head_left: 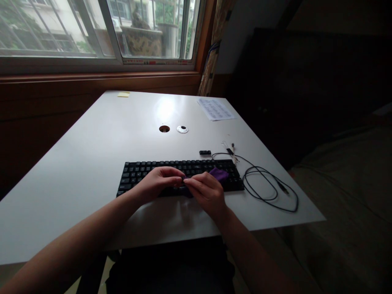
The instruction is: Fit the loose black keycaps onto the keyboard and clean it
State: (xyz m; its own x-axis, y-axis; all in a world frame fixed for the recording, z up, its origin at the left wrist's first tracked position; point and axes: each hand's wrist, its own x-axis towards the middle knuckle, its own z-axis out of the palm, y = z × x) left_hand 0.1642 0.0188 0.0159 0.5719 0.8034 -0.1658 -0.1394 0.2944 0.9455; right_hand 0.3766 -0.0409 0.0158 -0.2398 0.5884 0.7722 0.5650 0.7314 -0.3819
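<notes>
A black keyboard (131, 179) lies lengthwise near the table's front edge, partly covered by my hands. Above its middle, my left hand (161, 181) is closed, thumb and fingers pinching something small and dark that I cannot make out. My right hand (208, 190) meets it fingertip to fingertip, also in a pinch. A purple cloth (219, 174) shows beyond my right knuckles, over the right part of the keys. A bit of purple appears between the fingertips too, so my right hand seems to grip the cloth.
Behind the keyboard sits a small black piece (205, 152), with a thin light-coloured tool (233, 152) to its right. A coiled black cable (266, 198) lies at right. Farther back are printed sheets (216, 109), a cable hole (164, 129), its round cover (182, 129) and a yellow note (123, 94).
</notes>
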